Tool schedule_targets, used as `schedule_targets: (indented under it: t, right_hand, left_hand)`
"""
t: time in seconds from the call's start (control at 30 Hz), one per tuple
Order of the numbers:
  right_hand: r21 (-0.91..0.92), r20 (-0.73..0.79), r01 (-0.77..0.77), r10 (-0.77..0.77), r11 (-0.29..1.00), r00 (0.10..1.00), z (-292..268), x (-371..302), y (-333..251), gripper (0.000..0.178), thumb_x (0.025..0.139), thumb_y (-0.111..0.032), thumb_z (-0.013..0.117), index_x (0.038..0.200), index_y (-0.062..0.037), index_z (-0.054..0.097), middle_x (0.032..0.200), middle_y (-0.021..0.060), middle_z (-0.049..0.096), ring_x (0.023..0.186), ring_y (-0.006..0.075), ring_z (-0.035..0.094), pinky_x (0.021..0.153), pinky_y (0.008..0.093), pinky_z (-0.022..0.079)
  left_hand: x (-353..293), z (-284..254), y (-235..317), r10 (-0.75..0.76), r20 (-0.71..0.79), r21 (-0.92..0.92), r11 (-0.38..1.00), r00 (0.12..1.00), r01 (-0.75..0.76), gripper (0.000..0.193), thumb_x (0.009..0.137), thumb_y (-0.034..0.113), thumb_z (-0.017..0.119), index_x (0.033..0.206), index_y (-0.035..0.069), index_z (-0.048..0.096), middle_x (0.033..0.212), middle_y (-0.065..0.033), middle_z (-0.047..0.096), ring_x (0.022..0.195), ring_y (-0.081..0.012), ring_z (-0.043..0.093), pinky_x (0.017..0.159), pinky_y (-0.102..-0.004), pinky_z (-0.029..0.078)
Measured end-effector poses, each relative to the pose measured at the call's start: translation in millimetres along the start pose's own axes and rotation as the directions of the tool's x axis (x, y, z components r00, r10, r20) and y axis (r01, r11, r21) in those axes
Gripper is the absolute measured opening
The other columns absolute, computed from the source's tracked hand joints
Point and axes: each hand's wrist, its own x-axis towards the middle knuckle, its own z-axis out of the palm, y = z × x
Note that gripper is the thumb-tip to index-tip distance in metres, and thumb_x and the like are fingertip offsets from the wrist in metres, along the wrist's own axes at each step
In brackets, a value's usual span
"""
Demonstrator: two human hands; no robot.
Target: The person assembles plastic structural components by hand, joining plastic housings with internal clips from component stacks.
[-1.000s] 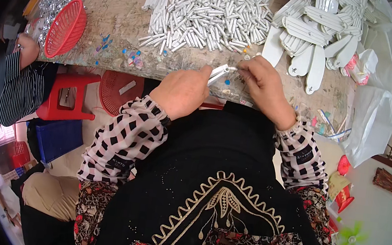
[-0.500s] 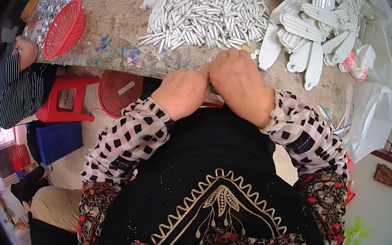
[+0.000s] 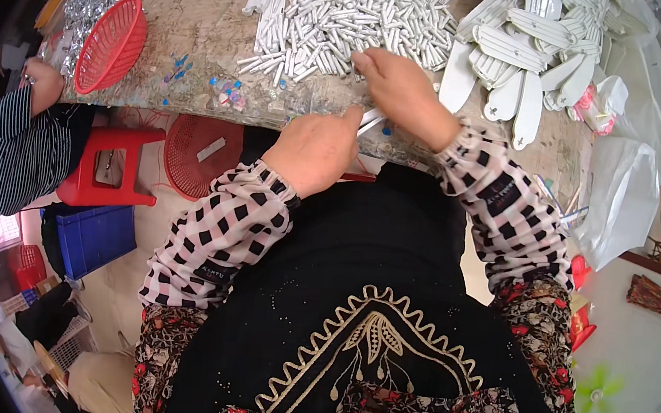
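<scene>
Left hand [image 3: 312, 151] grasps a white piece [image 3: 370, 120], which projects rightward from the thumb side. Right hand [image 3: 402, 91] is at the near edge of the white rods [image 3: 359, 26]; from here, its grip cannot be determined.

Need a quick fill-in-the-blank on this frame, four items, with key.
1. The piece in the left hand is ____ in colour.
2. The hand nearer the pile of small sticks is the ____ one.
3. The basket on the table is ____ in colour.
4. The fan at lower right has ____ blades.

Missing words: white; right; red; green.
</scene>
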Motion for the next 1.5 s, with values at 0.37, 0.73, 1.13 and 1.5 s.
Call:
schedule_targets:
  t: [0.37,0.73,1.13,1.5]
  right_hand:
    - [0.100,0.004,-0.104,0.104,0.990,0.995,7,-3,3,0.042,0.097,-0.039,0.045,0.094,-0.0015,0.063,0.084,0.0198,0.065,0.082,0.0372,0.061,0.072,0.0432,0.046]
    - [0.869,0.324,-0.376,0.205,0.322,0.924,-17,-152,-4,0.043,0.099,-0.033,0.051,0.122,0.0012,0.043,0.091,0.0059,0.061,0.072,0.0106,0.058,0.066,0.0230,0.048]
    - [0.010,-0.786,-0.390,0.248,0.921,0.567,-176,-272,51,0.023,0.098,-0.019,0.050,0.107,0.0027,0.051,0.076,0.0096,0.062,0.062,0.0114,0.056,0.054,0.0269,0.044]
    - [-0.094,-0.802,-0.645,0.326,0.759,0.501,-208,-253,48,0.030,0.096,-0.030,0.055,0.102,-0.0005,0.054,0.068,0.0079,0.055,0.058,0.0163,0.048,0.055,0.0299,0.040]
  left_hand:
    - [2,-3,-2,-0.005,0.080,0.031,1.000,0.997,0.003,0.027,0.085,0.018,0.055,0.105,0.000,0.049,0.080,-0.0238,0.063,0.079,-0.0432,0.061,0.071,-0.0526,0.047]
    - [39,4,65,-0.055,-0.032,-0.968,-0.247,0.998,-0.045,0.041,0.094,0.022,0.059,0.125,0.005,0.039,0.105,-0.0171,0.063,0.084,-0.0188,0.063,0.072,-0.0299,0.054]
    - [61,59,44,0.104,-0.009,-0.945,0.323,0.995,-0.042,0.039,0.096,0.033,0.057,0.121,0.004,0.056,0.095,-0.0031,0.064,0.080,-0.0085,0.059,0.069,-0.0229,0.048]
    - [64,59,39,0.234,-0.197,-0.664,0.683,0.952,-0.306,0.025,0.093,0.022,0.059,0.104,-0.001,0.064,0.078,-0.0103,0.066,0.070,-0.0166,0.063,0.064,-0.0277,0.048]
